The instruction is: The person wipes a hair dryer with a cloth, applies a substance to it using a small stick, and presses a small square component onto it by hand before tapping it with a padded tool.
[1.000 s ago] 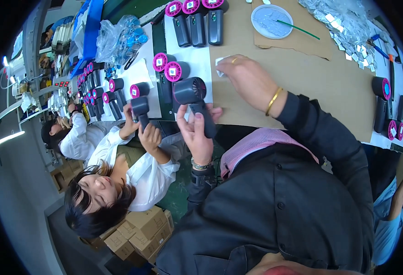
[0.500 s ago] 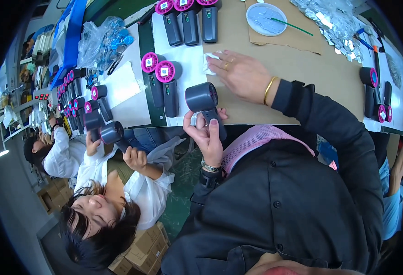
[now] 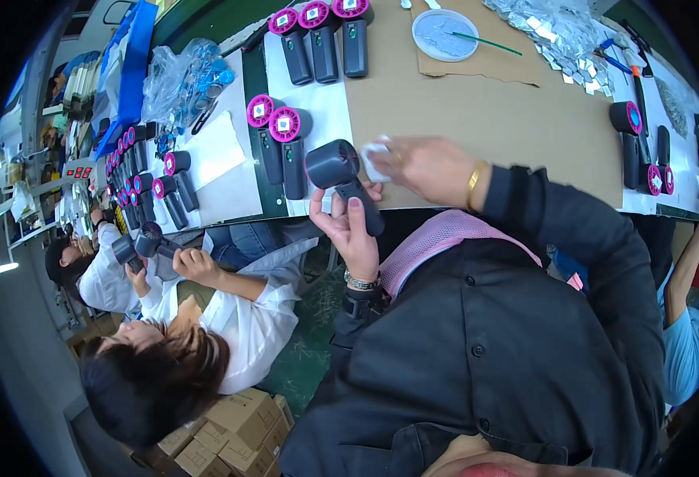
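Observation:
My left hand is wrapped round the handle of a dark grey handheld fan, its round head tilted up above the table's near edge. Beside the fan head, my right hand grips a crumpled white wipe; motion smears its fingers a little. The wipe is close to the fan's open side, but I cannot tell whether they touch. Just left of my left hand, two handheld fans with pink grilles lie on white paper.
Farther back lie more pink-grilled fans, a white dish of grey paste with a green stick, and a bag of small silvery squares. Fans also lie at the right. On the left, a co-worker holds two fans.
My right hand has lifted the wipe off the table and drawn it toward the fan. My left hand and the fan have shifted slightly left. The co-worker's fans have moved lower.

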Tool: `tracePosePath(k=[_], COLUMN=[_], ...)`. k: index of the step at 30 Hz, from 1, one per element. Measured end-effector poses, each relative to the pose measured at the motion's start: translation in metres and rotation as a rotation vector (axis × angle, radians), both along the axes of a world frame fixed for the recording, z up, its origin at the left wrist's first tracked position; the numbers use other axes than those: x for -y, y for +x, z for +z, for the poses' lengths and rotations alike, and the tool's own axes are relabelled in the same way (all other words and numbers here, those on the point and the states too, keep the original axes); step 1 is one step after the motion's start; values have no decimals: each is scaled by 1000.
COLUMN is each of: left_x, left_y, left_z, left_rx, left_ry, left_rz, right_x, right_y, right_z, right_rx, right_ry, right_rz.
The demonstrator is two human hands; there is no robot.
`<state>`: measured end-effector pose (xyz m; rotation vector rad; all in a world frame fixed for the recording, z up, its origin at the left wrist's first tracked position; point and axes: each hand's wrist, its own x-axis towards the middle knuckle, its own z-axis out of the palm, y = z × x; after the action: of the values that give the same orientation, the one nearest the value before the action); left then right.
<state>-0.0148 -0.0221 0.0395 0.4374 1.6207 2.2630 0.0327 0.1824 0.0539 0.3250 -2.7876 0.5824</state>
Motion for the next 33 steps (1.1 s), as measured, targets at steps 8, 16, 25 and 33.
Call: tracePosePath(k=[8, 16, 25, 33], left_x=[9, -6, -31, 8], left_y=[-15, -29, -37, -75], left_z=[22, 21, 20, 19], left_rx=[-2, -589, -546, -854], left_ry=[-48, -681, -892, -1131], left_rz=[-11, 236, 274, 454], right_x=[4, -2, -16, -29], right_y=[70, 78, 81, 86], right_z=[26, 30, 48, 191], right_rx=[194, 72, -45, -222], right_ry=[-681, -981, -947, -360], right_rz=[-149, -369, -415, -117])
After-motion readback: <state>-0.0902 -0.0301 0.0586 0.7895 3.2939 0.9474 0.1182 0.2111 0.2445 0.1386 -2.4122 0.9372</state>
